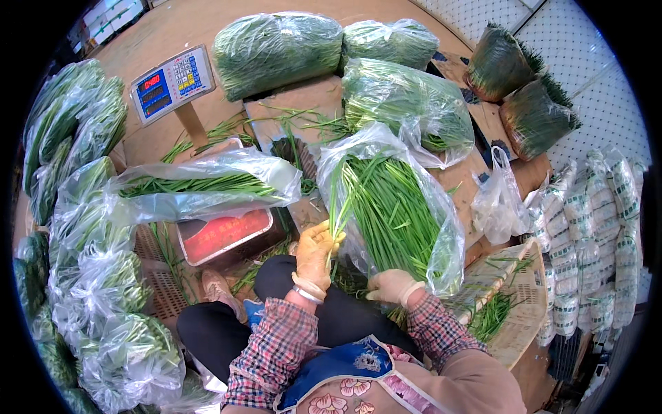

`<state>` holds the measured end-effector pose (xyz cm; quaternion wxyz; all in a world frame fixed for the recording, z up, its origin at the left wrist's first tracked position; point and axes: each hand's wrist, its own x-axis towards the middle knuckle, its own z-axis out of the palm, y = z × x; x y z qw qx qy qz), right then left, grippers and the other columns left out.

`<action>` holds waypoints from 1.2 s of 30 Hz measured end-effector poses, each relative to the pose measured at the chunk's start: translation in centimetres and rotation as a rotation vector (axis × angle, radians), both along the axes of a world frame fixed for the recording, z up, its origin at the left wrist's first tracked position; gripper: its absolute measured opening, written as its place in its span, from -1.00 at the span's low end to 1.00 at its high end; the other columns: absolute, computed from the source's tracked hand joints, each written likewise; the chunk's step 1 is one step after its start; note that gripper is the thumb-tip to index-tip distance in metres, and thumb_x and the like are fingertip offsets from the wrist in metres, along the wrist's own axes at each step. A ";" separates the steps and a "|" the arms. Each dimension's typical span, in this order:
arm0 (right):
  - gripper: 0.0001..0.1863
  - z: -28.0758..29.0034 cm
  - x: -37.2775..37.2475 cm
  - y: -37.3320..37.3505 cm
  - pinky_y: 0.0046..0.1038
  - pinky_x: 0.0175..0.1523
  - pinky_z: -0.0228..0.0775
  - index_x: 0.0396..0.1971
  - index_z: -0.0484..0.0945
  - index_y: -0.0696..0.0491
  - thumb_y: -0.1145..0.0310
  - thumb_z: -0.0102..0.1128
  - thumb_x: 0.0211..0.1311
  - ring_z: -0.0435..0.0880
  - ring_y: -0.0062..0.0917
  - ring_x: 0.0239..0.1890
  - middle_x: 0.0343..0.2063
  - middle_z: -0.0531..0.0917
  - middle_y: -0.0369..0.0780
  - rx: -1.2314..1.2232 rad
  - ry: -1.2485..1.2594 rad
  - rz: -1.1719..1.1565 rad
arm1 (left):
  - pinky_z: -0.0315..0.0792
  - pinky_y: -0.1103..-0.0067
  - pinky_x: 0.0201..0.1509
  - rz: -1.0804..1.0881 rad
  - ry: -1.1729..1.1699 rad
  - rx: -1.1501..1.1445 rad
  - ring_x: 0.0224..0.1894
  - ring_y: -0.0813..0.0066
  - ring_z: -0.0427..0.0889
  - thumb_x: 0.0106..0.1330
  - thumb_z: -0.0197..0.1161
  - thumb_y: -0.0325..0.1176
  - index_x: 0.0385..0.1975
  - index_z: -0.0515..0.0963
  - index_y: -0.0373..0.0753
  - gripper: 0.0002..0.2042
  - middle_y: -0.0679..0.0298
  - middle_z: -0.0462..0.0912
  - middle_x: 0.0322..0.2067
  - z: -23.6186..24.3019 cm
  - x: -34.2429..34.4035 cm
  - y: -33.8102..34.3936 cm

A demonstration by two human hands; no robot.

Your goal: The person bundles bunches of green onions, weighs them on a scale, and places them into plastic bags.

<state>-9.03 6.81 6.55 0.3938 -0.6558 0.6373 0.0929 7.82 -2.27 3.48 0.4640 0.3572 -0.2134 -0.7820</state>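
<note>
While the tan-gloved left hand [317, 257] has its fingers closed on some long, thin green leaves [338, 208], a big clear plastic bag [449, 238] of more leaves lies just right of them. This looks like tidying leaves; the next move seems to need a soft grip. The pale-gloved right hand [394, 287] hides its fingertips by the bag, so nobody can tell what they grip.

1. This looks like a packing place for greens [393, 214].
2. Lots of plump, see-through bags [76, 124] are piled up on the left, and more sit on the far side.
3. A scale [172, 83] with red lights stands far left.
4. A holey crate [534, 290] holds loose greens, near right.
5. Green bits lie around on the brown ground [165, 27].
</note>
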 end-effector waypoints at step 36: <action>-0.17 4.2 19.2 -25.1 -0.25 0.13 0.21 0.12 0.22 0.11 0.15 0.36 -0.21 0.34 -0.20 0.11 0.06 0.36 -0.06 -1.164 0.072 0.358 | 0.36 0.69 -0.20 1.005 -0.791 -0.502 -0.28 0.63 0.51 0.16 0.19 -0.55 -0.28 0.53 -0.30 -0.87 0.33 0.59 -0.32 8.5 30.3 -13.0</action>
